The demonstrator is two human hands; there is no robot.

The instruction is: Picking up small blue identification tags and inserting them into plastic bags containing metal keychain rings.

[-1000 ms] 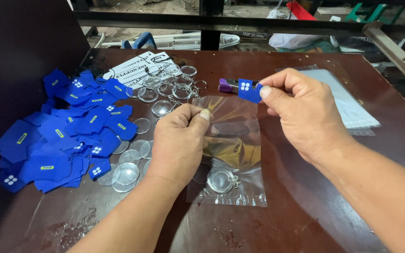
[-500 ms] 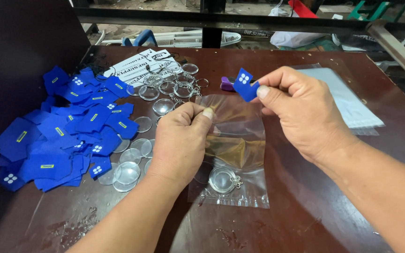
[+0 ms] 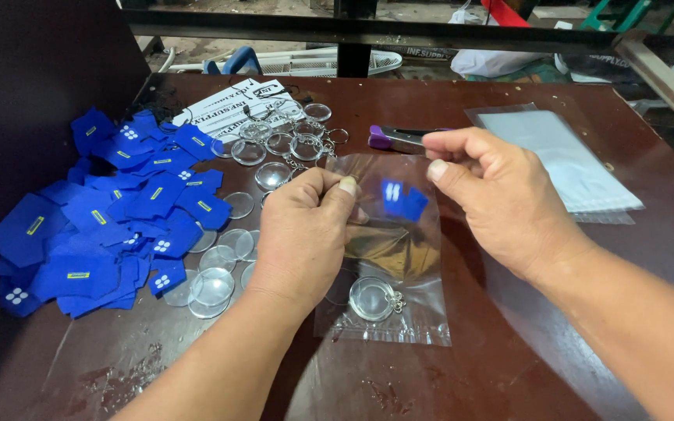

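A clear plastic bag (image 3: 388, 257) is shown near the middle of the brown table (image 3: 509, 366), its lower edge resting on the surface and its mouth raised. A small blue insert (image 3: 401, 200) is seen inside the upper part of the bag; a clear round keychain case (image 3: 374, 298) with its ring lies in the lower part. The near lip of the mouth is pinched between thumb and forefinger of the left hand (image 3: 306, 234). The far lip is held by the right hand (image 3: 501, 199), fingers closed together on the film at the top edge. Just beyond the bag, a purple-handled tool (image 3: 399, 138) lies on the table. Toward the far edge, more clear round cases (image 3: 282, 144) are spread beside a printed white sheet (image 3: 224, 105). A heap of blue inserts (image 3: 111, 210) covers the left side. A stack of empty clear bags (image 3: 563, 156) lies near the right edge.
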